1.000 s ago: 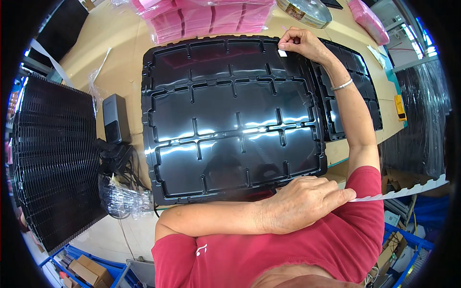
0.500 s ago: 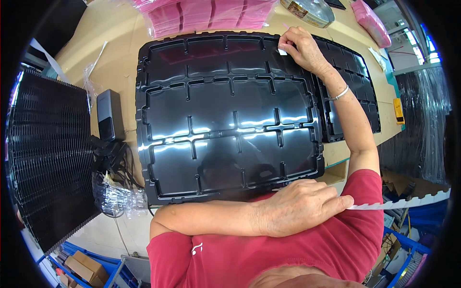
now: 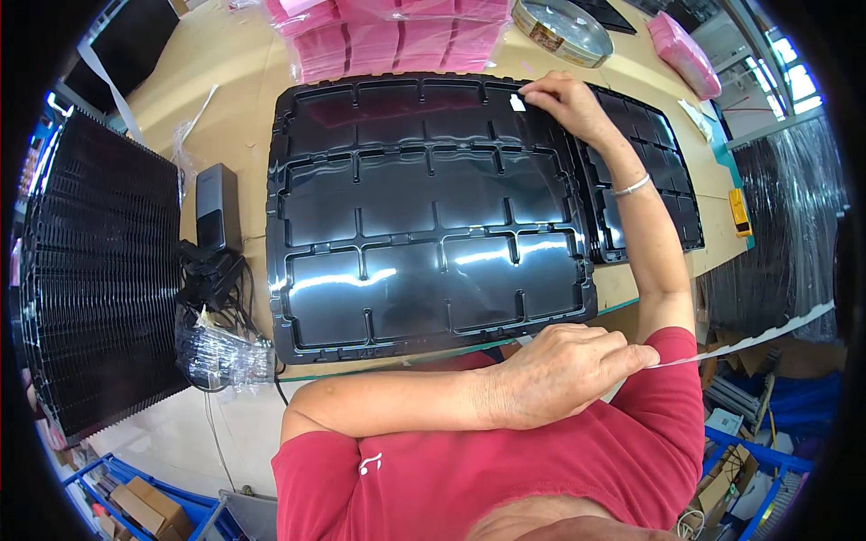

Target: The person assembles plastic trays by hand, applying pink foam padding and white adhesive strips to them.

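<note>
A black plastic tray (image 3: 397, 187) with shallow moulded compartments lies in front of me. At its far right corner is my right hand (image 3: 568, 104), fingers closed in a pinch at the edge of a small white label (image 3: 517, 104) against the tray surface. My left forearm crosses in front of my chest. Between thumb and fingers, my left hand (image 3: 555, 377) pinches a long white strip (image 3: 749, 339) with a notched edge, which stretches out to the right. A second black tray (image 3: 642, 144) sits partly beneath my right arm.
A tall stack of black trays (image 3: 104, 279) stands at the left, beside a dark grey box-shaped device (image 3: 216, 207) and cables. Pink bundles in plastic (image 3: 397, 41) and a round clear-topped tin (image 3: 564, 32) are at the back. A yellow tool (image 3: 740, 213) lies at the right edge.
The right fingertips have shifted slightly, leaving more of the white label showing. The white strip now slants upward toward its far end. The whole view has shifted a little.
</note>
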{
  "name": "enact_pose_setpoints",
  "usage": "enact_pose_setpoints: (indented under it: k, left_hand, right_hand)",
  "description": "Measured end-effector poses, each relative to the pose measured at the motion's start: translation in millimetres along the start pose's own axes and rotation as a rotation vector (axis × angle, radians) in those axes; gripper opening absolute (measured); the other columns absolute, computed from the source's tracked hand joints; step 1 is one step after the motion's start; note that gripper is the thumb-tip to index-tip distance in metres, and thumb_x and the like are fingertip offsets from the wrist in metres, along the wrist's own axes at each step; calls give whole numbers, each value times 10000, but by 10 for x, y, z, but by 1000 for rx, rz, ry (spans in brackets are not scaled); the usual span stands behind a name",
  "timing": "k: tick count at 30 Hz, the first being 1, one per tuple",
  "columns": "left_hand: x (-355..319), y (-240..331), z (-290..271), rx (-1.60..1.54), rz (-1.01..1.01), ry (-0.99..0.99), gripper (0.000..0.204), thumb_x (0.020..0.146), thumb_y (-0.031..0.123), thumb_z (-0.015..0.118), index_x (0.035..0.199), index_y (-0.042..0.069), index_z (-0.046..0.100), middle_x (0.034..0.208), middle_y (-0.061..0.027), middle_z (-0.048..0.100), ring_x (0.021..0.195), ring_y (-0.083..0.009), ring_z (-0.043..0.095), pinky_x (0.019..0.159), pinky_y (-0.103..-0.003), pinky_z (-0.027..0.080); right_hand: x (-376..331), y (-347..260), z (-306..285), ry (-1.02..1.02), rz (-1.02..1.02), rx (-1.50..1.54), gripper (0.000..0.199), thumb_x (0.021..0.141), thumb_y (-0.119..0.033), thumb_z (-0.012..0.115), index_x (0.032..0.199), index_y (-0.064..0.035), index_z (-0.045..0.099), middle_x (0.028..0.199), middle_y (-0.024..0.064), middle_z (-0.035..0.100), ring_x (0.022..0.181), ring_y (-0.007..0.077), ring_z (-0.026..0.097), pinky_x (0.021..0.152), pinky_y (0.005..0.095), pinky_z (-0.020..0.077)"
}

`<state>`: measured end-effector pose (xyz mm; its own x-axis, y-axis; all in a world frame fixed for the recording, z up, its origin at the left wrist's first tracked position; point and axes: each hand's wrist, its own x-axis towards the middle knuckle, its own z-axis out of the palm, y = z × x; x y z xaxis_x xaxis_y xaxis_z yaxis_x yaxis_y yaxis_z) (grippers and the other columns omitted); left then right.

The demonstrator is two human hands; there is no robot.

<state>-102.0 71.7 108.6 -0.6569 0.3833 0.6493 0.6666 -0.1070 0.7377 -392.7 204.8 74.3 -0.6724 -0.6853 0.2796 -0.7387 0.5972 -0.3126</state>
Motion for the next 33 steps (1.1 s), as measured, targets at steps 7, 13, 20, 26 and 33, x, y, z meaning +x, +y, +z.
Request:
enact_pose_setpoints:
  k: [7, 13, 20, 26, 33]
  left_hand:
    - [-7, 8, -14, 22, -17, 7, 323, 839, 42, 636, 1158, 42, 584, 755, -64, 573, 664, -188, 592, 579, -307, 487]
    - [12, -20, -43, 9, -40, -4, 343, 841, 46, 628, 1180, 50, 579, 753, -58, 568, 669, -183, 593, 586, -309, 490]
    - [21, -61, -62, 0, -19, 1, 382, 822, 13, 599, 1201, 46, 565, 762, -54, 567, 675, -187, 591, 587, -308, 491]
    - [37, -28, -46, -3, 2, 41, 386, 807, -9, 615, 1186, 44, 562, 755, -69, 571, 671, -212, 596, 590, -334, 490]
    - [31, -119, 87, 4, -91, 149, 333, 819, 5, 640, 1142, 48, 566, 850, -107, 636, 709, -282, 638, 605, -363, 517]
  right_hand:
    - [141, -91, -15, -45, 117, 45, 157, 832, -163, 677, 905, -28, 706, 826, 98, 663, 847, 231, 602, 779, 343, 481]
    - [219, -81, -24, -163, 243, 164, 125, 830, -135, 659, 824, -11, 656, 793, 98, 643, 818, 230, 588, 750, 333, 479]
    - [176, -206, 163, 23, -337, -520, 83, 814, -55, 582, 840, 14, 543, 806, 140, 553, 828, 301, 541, 777, 373, 461]
    - [27, -136, -69, 373, -144, -146, 105, 892, -110, 563, 942, -23, 595, 919, 158, 606, 901, 318, 557, 804, 355, 447]
    - [-920, -511, -816, 309, 233, 358, 110, 954, -120, 547, 947, -12, 562, 892, -21, 549, 837, 67, 490, 761, 199, 394]
